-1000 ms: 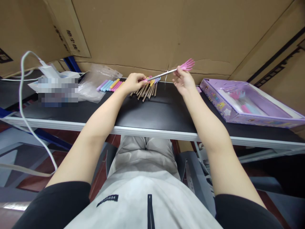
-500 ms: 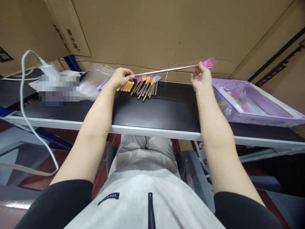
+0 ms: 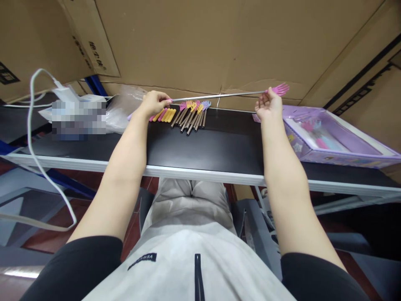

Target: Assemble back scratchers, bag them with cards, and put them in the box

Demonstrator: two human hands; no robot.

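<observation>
Spanning the gap between the 2 hands: 1 slim metal rod (image 3: 219, 95), held above the worktop (image 3: 206, 152), nearly level, its right end slightly higher.

Left hand (image 3: 156, 103): grasping the rod's pink end between thumb and fingers, back of the hand uppermost.

Right hand (image 3: 269, 102): grasping the rod's other end just below the pink claw-shaped head (image 3: 281, 89), fingers curled, palm turned up; the head projects past the hand, to its right, prongs spread.

Short sticks, pink and yellow (image 3: 168, 115): lying side by side in a row, just below and to the right of the left hand; the row is partly hidden by that hand and its forearm.

Metal rods with claw heads in pink, yellow and blue (image 3: 189, 120): 1 overlapping pile, between the 2 hands, nearer the left, heads away from the wearer.

Clear plastic bag (image 3: 120, 112): left of the left hand, crumpled.

White plug (image 3: 66, 93) with white cable (image 3: 30, 119): farther left of the left hand.

Purple box (image 3: 332, 158): right of the right hand, open side up; pink and blue contents (image 3: 319, 136), detail too small to tell.

Cardboard wall (image 3: 200, 46): upright, behind both hands.
</observation>
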